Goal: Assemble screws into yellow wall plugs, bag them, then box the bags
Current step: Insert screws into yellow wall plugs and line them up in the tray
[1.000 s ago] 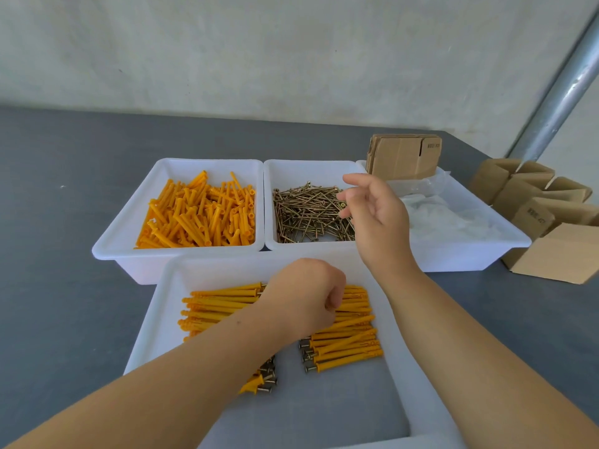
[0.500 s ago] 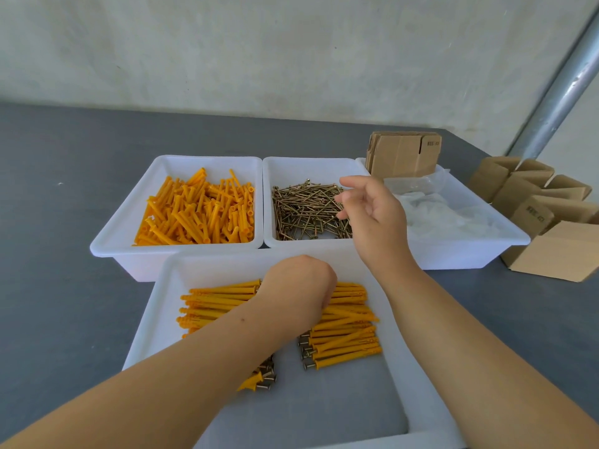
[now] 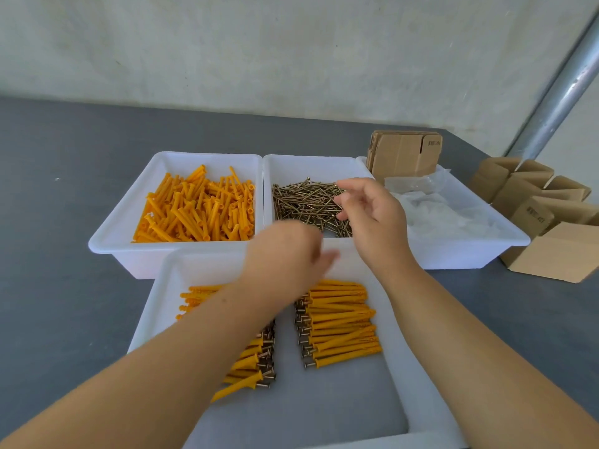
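The right hand (image 3: 372, 218) hovers half-open and empty above the screws (image 3: 308, 205); the blurred left hand (image 3: 285, 254), just beside it, has an unreadable grip.

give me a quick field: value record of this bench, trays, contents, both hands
back left tray: loose yellow wall plugs
back middle tray: loose screws
back right tray: clear bags, flat cardboard at its far end
near tray: assembled plugs in two rows
left hand: blurred, above near tray's far edge
right hand: over screws, fingers partly curled
table right: folded boxes
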### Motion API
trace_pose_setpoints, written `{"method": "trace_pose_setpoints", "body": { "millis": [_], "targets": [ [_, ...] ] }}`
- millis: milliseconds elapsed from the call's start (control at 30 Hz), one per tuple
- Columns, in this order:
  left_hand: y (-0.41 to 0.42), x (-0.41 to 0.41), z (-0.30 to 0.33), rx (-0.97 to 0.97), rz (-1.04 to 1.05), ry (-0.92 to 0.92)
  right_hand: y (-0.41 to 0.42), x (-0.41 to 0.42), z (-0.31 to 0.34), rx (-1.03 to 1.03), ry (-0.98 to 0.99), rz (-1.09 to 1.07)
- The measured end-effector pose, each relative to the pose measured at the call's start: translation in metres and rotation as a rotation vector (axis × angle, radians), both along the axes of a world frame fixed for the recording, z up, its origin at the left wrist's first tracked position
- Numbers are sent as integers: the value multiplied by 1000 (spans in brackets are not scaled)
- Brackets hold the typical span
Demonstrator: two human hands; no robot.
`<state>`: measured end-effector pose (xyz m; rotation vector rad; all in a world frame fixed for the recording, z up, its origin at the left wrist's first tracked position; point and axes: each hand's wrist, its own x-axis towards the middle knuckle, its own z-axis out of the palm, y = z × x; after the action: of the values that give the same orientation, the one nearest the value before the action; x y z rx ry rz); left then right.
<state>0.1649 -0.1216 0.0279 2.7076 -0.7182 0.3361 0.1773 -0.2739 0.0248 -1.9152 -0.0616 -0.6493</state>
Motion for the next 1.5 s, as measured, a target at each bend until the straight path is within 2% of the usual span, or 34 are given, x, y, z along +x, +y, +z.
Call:
{"method": "trace_pose_setpoints", "body": {
  "millis": [67,133,167,300,367,433,567,600,667,833,933,1000,1067,1167,1233,1400,1500],
  "targets": [
    [20,18,8,-192,115,-203,0,1,0,0,15,-4],
    [44,37,7,-276,262,-248,1,3,-1,-41,57,1],
    [55,44,5,-246,355,-189,2,5,-2,-79,90,8],
    [74,57,-7,78,592,304,3,21,-1,-343,292,-1],
    [76,61,-10,176,587,395,7,34,6,-464,378,15],
    [75,63,-11,192,555,407,13,48,13,-596,538,105],
    [78,64,-13,140,451,348,30,68,21,-1114,947,349],
    [79,64,-14,116,423,321,35,71,22,-1209,1001,404],
    [79,64,-14,58,372,273,43,77,22,-1270,1051,476],
    [75,63,-14,-24,283,207,48,81,15,-1174,1044,430],
    [75,62,-13,-188,312,154,44,81,10,-972,966,346],
    [76,60,-13,-317,313,122,42,80,9,-914,935,334],
    [76,60,-14,-353,319,107,40,77,7,-843,897,337],
    [77,61,-15,-394,350,56,35,71,3,-471,674,240],
    [75,60,-13,-438,327,-42,30,65,5,-235,571,170],
    [70,52,1,-640,236,-339,19,38,19,67,464,208],
    [64,42,10,-787,133,-369,15,19,25,222,400,212]
  ]
}}
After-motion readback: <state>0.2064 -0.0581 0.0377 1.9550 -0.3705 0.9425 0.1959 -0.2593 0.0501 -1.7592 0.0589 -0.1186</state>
